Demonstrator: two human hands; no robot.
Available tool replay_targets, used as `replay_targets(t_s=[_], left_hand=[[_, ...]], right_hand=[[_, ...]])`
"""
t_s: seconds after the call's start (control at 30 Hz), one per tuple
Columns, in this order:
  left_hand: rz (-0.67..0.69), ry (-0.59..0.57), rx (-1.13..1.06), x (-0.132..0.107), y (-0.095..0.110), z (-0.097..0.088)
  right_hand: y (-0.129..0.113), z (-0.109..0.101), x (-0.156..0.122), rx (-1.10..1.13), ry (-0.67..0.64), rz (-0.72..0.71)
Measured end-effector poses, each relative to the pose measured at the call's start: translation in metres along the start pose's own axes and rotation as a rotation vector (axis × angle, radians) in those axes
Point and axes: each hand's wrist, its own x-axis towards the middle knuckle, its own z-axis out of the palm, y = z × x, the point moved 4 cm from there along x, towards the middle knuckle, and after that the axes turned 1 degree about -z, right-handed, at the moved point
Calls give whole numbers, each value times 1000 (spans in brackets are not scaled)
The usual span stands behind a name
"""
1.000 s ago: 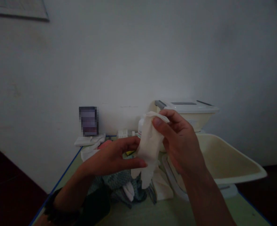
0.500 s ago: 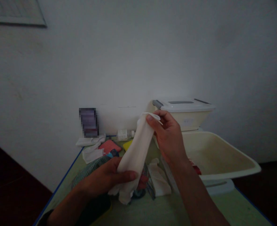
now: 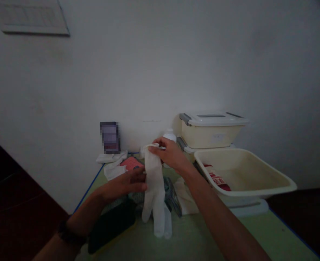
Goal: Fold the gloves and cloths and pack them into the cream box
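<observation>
A thin white glove (image 3: pixel 154 174) hangs down in front of me, its rounded, finger-like ends pointing at the tabletop. Near its top edge, my right hand (image 3: pixel 167 150) pinches it between thumb and fingers. My left hand (image 3: pixel 124 183) is at the glove's left side, with thumb and fingers apart. Whether its fingertips touch the glove, I cannot tell. Behind and beneath the glove is a grey-green patterned cloth (image 3: pixel 172 194), partly hidden. Another white fabric piece (image 3: pixel 185 197) lies flat to the right, partly covered by my right forearm.
A cream basin (image 3: pixel 257 170) with a red-and-white rolled item (image 3: pixel 216 177) sits at right, with a lidded box (image 3: pixel 211 134) behind it. White cloths (image 3: pixel 115 168), a pink cloth (image 3: pixel 131 163) and a white bottle (image 3: pixel 169 135) lie or stand farther back. A dark green sponge-like pad (image 3: pixel 112 224) is at front left.
My right hand has moved left and slightly down with the glove. The glove now hangs straighter, its finger-like ends spread below. My left hand has let go of its lower part and moved up.
</observation>
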Motion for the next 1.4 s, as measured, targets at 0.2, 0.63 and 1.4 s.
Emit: replay_targets(t_s=[0.2, 0.63, 1.4], left_hand=[[-77, -55, 236, 21, -3, -13], [-154, 51, 455, 56, -40, -39], [-106, 64, 239, 60, -76, -47]], right_hand=[[-3, 7, -3, -70, -66, -64], [62, 15, 27, -19, 188, -56], [49, 17, -70, -57, 38, -346]])
